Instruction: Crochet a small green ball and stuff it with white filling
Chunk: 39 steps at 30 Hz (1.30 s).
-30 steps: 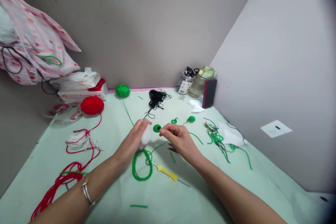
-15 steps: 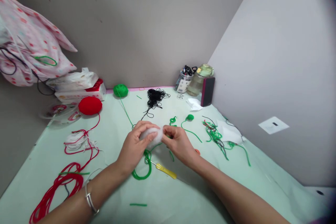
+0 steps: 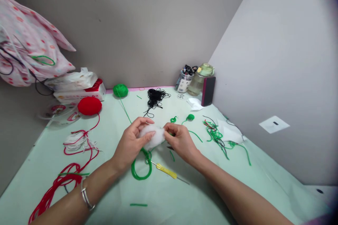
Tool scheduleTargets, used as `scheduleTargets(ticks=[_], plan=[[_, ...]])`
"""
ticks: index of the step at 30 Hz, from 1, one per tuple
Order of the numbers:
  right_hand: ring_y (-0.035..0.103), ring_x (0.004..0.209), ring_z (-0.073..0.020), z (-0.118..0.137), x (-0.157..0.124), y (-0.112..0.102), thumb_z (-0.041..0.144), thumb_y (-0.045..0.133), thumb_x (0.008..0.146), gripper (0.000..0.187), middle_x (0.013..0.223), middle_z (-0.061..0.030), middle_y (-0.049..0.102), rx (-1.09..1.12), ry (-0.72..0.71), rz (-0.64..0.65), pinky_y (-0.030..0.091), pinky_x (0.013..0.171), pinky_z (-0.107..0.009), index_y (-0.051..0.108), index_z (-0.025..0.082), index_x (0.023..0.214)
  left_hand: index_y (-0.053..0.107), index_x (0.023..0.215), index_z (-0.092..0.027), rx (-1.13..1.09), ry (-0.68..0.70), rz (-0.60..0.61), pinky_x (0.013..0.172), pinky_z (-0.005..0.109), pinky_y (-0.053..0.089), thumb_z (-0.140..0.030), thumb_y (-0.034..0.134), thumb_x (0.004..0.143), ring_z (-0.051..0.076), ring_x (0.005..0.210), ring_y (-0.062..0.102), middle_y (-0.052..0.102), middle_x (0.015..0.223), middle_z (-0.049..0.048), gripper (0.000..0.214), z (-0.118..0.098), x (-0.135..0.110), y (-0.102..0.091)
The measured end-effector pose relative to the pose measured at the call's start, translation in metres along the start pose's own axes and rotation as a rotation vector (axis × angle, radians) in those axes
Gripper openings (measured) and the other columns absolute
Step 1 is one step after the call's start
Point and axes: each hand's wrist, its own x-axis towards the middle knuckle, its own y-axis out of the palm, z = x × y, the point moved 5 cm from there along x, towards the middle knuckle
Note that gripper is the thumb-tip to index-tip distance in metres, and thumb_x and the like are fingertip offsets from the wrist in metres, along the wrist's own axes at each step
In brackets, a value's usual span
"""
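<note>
A fluffy white tuft of stuffing [image 3: 152, 136] is held up between both hands, over the middle of the table. My left hand [image 3: 132, 140] curls around its left side, thumb pressed on the front. The fingers of my right hand [image 3: 179, 139] pinch the tuft's right edge. Just below lies a looped bundle of green yarn [image 3: 142, 177]. Beside that is a crochet hook with a yellow handle [image 3: 166, 171]. Part of a dark pointed tool [image 3: 169, 147] shows under my right hand; the rest is hidden.
Red yarn [image 3: 89, 106] and white yarn [image 3: 76, 141] lie at the left. Behind are a green ball [image 3: 120, 90] and tangled black yarn [image 3: 156, 97]. A bottle [image 3: 198, 82] and a phone [image 3: 208, 91] stand at the back right, with green scraps [image 3: 215, 133] nearer.
My left hand has moved slightly left and its fingers have loosened. The white stuffing looks wider and more spread. My right hand keeps its pinch.
</note>
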Motion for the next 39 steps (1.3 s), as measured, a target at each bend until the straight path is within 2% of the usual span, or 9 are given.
scheduleTargets(ticks=[2,5,11,15,19,25,30,35,39], plan=[[0.036,0.055,-0.0113,0.003,-0.003,0.002,0.025,0.053,0.08,0.012,0.056,0.0056,0.041,-0.012,-0.024,0.015,0.027,0.054,-0.024,0.057,0.021,0.07,0.066,0.097,-0.019,-0.062,-0.096,0.074,0.064,0.024,0.047,-0.038,0.077,0.083,0.015,0.074,0.058,0.065,0.085,-0.0005,0.025,0.004,0.001,0.005],[0.035,0.054,-0.0113,0.009,-0.007,0.005,0.024,0.05,0.084,0.011,0.056,0.0063,0.041,-0.07,-0.073,0.044,0.027,0.056,-0.024,0.055,0.021,0.074,0.064,0.087,-0.018,-0.061,-0.12,0.082,0.062,0.023,0.043,-0.038,0.077,0.082,0.014,0.07,0.053,0.059,0.078,-0.002,0.024,0.011,0.003,0.007],[0.034,0.052,-0.0124,0.017,-0.011,0.007,0.026,0.041,0.097,0.018,0.057,0.0064,0.039,-0.384,-0.238,0.071,0.025,0.058,-0.026,0.055,0.022,0.085,0.063,0.103,-0.02,-0.074,-0.088,0.037,0.072,0.026,0.047,-0.04,0.073,0.084,0.017,0.082,0.058,0.065,0.094,0.001,0.029,0.017,0.004,0.006],[0.026,0.053,-0.0133,0.011,-0.012,0.011,0.018,0.045,0.09,0.012,0.059,0.0055,0.036,-0.513,-0.292,0.109,0.02,0.058,-0.028,0.054,0.022,0.083,0.069,0.103,-0.02,-0.002,-0.076,0.068,0.081,0.028,0.049,-0.039,0.074,0.083,0.02,0.091,0.062,0.07,0.101,0.0033,0.029,0.013,0.003,0.007],[0.032,0.054,-0.0128,0.007,-0.012,0.01,0.019,0.045,0.093,0.013,0.061,0.0052,0.041,-0.469,-0.26,0.138,0.023,0.059,-0.027,0.055,0.022,0.085,0.071,0.096,-0.019,0.059,-0.098,0.122,0.076,0.03,0.05,-0.036,0.073,0.08,0.022,0.083,0.064,0.072,0.091,0.0031,0.024,0.013,0.006,0.007],[0.034,0.056,-0.0116,0.012,-0.011,0.008,0.022,0.045,0.097,0.019,0.06,0.0068,0.04,-0.298,-0.162,0.195,0.027,0.061,-0.026,0.054,0.022,0.08,0.069,0.086,-0.021,0.131,-0.075,0.084,0.073,0.031,0.046,-0.032,0.068,0.081,0.021,0.078,0.059,0.066,0.083,0.0013,0.013,0.012,0.008,0.003],[0.038,0.059,-0.0118,0.014,-0.013,0.009,0.022,0.046,0.097,0.018,0.063,0.0057,0.045,-0.219,-0.138,0.214,0.029,0.062,-0.026,0.056,0.021,0.082,0.063,0.083,-0.022,0.164,-0.064,0.077,0.078,0.032,0.046,-0.026,0.066,0.078,0.022,0.085,0.061,0.069,0.093,0.0017,0.007,0.009,0.002,0.008],[0.038,0.058,-0.011,0.019,-0.019,0.013,0.025,0.046,0.099,0.018,0.067,0.0051,0.05,-0.188,-0.199,0.222,0.03,0.063,-0.026,0.06,0.021,0.089,0.052,0.08,-0.024,0.169,-0.065,-0.012,0.074,0.032,0.044,-0.028,0.06,0.081,0.021,0.077,0.057,0.065,0.084,-0.0008,0.009,0.011,-0.001,0.009],[0.034,0.056,-0.0103,0.016,-0.017,0.014,0.031,0.055,0.096,0.014,0.061,0.0078,0.043,-0.111,-0.157,0.229,0.028,0.059,-0.025,0.061,0.021,0.088,0.048,0.081,-0.024,0.138,-0.075,-0.056,0.078,0.033,0.045,-0.026,0.058,0.082,0.021,0.085,0.059,0.068,0.092,0.0011,0.01,0.011,-0.001,0.01]])
